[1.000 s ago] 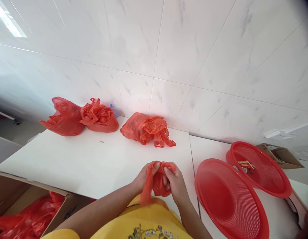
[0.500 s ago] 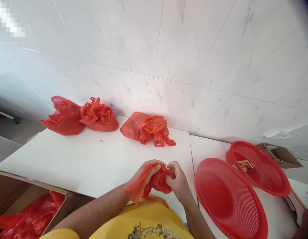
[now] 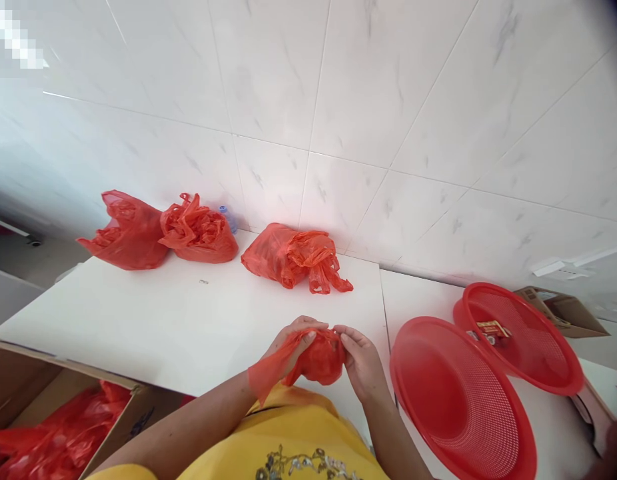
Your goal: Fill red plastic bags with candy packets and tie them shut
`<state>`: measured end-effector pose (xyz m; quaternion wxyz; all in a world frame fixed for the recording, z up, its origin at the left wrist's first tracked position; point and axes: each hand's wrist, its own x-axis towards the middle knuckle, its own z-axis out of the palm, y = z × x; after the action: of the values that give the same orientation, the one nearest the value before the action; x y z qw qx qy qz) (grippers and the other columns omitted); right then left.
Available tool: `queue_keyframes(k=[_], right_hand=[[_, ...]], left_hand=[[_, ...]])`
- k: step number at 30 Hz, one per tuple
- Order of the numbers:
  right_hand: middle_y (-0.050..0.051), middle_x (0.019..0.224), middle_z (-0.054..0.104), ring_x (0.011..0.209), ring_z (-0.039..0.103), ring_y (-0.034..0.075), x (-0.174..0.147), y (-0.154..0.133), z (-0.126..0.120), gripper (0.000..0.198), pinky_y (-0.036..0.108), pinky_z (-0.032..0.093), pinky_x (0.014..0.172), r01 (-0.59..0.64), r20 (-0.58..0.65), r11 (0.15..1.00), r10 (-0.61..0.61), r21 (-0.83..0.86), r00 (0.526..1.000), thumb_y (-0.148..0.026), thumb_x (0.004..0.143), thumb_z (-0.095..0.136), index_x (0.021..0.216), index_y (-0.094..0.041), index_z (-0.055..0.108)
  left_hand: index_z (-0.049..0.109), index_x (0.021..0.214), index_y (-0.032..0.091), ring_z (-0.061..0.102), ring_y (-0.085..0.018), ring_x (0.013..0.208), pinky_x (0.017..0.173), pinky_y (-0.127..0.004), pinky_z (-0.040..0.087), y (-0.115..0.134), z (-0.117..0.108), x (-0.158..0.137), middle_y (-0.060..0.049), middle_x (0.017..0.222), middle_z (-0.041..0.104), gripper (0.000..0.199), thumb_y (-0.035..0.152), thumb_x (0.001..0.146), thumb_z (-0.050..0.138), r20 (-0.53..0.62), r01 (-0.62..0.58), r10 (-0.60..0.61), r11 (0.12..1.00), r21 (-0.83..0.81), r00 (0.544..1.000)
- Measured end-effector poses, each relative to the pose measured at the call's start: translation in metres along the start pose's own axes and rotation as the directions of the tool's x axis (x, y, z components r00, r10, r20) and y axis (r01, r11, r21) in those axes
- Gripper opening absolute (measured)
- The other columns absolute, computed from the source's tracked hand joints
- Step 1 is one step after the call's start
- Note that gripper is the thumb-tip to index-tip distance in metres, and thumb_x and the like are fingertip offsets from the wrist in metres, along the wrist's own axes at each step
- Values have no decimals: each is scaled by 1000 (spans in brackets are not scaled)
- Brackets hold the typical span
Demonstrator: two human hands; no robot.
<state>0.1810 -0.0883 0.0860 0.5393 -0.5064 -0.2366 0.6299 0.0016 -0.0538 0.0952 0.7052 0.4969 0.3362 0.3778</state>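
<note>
A red plastic bag (image 3: pixel 321 363) hangs bunched between my two hands, just above the near edge of the white table (image 3: pixel 228 320). My left hand (image 3: pixel 294 340) is closed on its gathered upper part, with a loose flap trailing over the wrist. At the bag's right side, my right hand (image 3: pixel 357 353) pinches the rim between thumb and fingers. Whatever the bag holds is hidden by the red film. Beyond my hands, a filled red bag (image 3: pixel 273 257) with crumpled handles lies against the tiled wall.
Two more filled red bags (image 3: pixel 133 233) stand at the back left, beside a bluish bottle (image 3: pixel 228 219). To the right are a red plastic basket (image 3: pixel 438 393) and another basket (image 3: pixel 538 347) holding small packets. Cardboard boxes (image 3: pixel 571 320) (image 3: pixel 108 433) stand at far right and lower left.
My right hand has shifted slightly right and its fingers have straightened along the bag's rim. The bag between my hands looks rounder and more spread.
</note>
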Motion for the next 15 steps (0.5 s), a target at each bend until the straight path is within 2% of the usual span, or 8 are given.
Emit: queue_keyframes(k=[3,5,8,11,15], right_hand=[[4,85,72,77,64,17,12,20,-9,28,31,51,75,-12,-132,989,-8,-150,991,-37,71,71,91,-18,69],[6,88,72,80,66,19,22,36,-19,28,33,53,77,-24,-182,971,-21,-239,983,-36,72,66,92,-17,68],[9,95,73,86,68,22,38,59,-42,31,35,54,79,-57,-272,926,-51,-372,961,-36,73,57,94,-16,66],[12,102,71,91,67,24,51,77,-73,35,35,53,80,-131,-400,836,-112,-533,909,-35,72,49,96,-16,65],[12,101,71,94,66,26,58,87,-102,35,38,51,85,-165,-434,792,-137,-588,891,-36,70,49,92,-16,67]], left_hand=[[73,107,22,49,-28,121,96,-38,47,-11,-8,-3,-12,133,50,37,49,84,62,-33,19,-16,996,89,999],[75,101,23,46,-29,125,98,-39,45,-19,-13,-6,-12,130,52,35,50,84,61,-41,42,-36,987,157,999],[76,87,21,52,-27,114,96,-38,44,-34,-24,-9,-12,117,60,33,50,83,60,-82,56,-38,971,234,996],[71,76,18,58,-23,95,89,-36,44,-49,-37,-8,-10,98,66,34,46,85,54,-154,86,-42,952,292,987],[65,69,17,55,-20,75,75,-34,42,-58,-49,-3,-6,78,64,29,39,80,50,-222,240,-166,899,366,961]])
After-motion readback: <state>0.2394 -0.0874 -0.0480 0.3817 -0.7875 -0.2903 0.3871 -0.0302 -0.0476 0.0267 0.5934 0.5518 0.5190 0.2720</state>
